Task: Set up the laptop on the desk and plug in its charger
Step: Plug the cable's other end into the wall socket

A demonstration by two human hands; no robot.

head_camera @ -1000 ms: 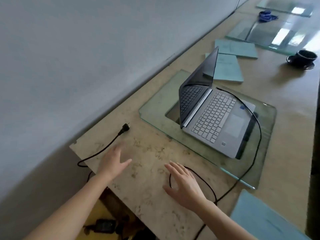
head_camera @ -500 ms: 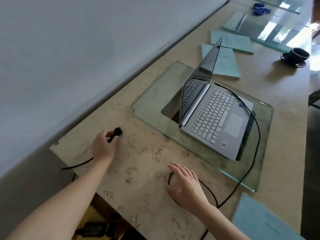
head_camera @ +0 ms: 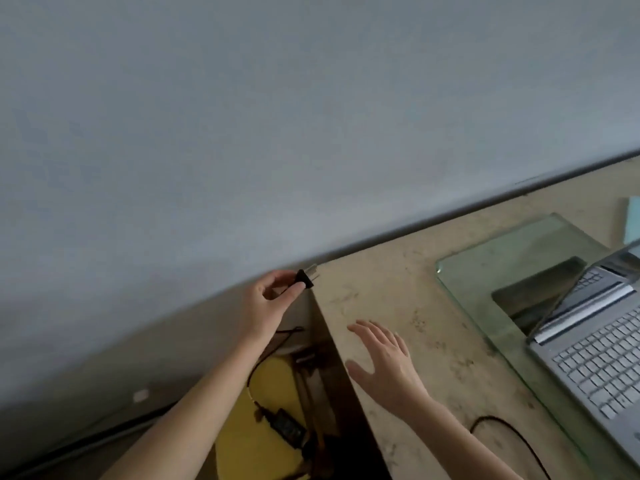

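At the table's far left corner, the black plug (head_camera: 304, 279) is off the surface, pinched between the left hand's (head_camera: 268, 303) thumb and fingers (head_camera: 294, 292), prongs pointing toward two o'clock. Its cord (head_camera: 266, 355) drops to a charger brick (head_camera: 288, 426) below. Over the table (head_camera: 398, 292) the right hand (head_camera: 386, 365) hovers, fingers spread. Toward three o'clock the open laptop (head_camera: 602, 362) sits on a glass slab (head_camera: 502, 251).

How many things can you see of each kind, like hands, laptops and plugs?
Hands: 2, left hand holding the plug, right hand open
Plugs: 1
Laptops: 1
Glass sheets: 1
Charger bricks: 1
Blue folders: 1
Total: 7
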